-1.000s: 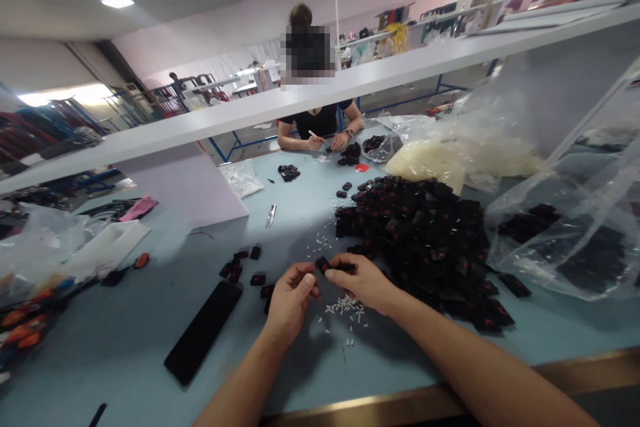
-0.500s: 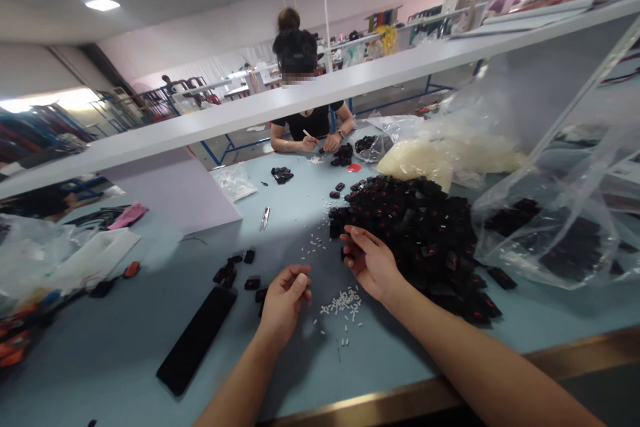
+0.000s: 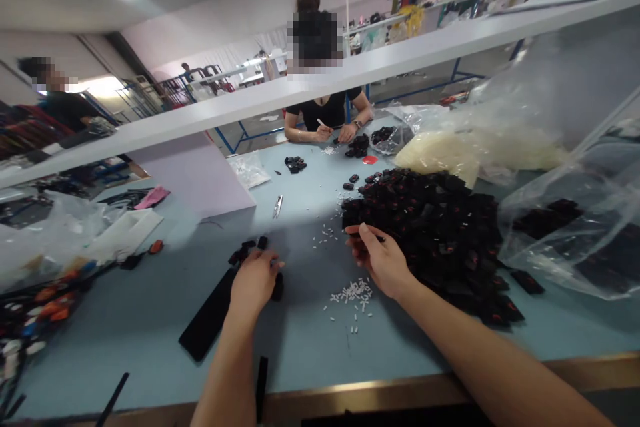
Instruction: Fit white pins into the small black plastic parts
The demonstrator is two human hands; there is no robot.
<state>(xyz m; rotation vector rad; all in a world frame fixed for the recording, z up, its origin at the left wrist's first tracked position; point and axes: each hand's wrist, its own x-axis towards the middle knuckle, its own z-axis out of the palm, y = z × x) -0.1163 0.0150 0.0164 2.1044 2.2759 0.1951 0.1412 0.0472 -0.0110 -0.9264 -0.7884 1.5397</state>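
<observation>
My left hand (image 3: 255, 280) hovers low over a small group of black pieces (image 3: 245, 252) on the light blue table (image 3: 150, 300). Its fingers are curled downward and hide whatever they hold. One black piece (image 3: 277, 287) lies just under its right side. My right hand (image 3: 381, 257) is at the near left edge of a big heap of black pieces with red marks (image 3: 430, 227), fingers bent around a black piece from it. A scatter of small white pins (image 3: 353, 295) lies between my two hands.
A long flat black strip (image 3: 207, 317) lies left of my left arm. Clear plastic bags (image 3: 575, 227) and a bag of white material (image 3: 470, 150) stand at the right. A white shelf (image 3: 300, 97) crosses overhead. A co-worker (image 3: 327, 117) sits opposite. Metal snips (image 3: 278, 205) lie mid-table.
My hands, joined on one piece a second ago, came apart. The right hand reached to the heap's edge; the left hand moved left and forward to the small group of pieces.
</observation>
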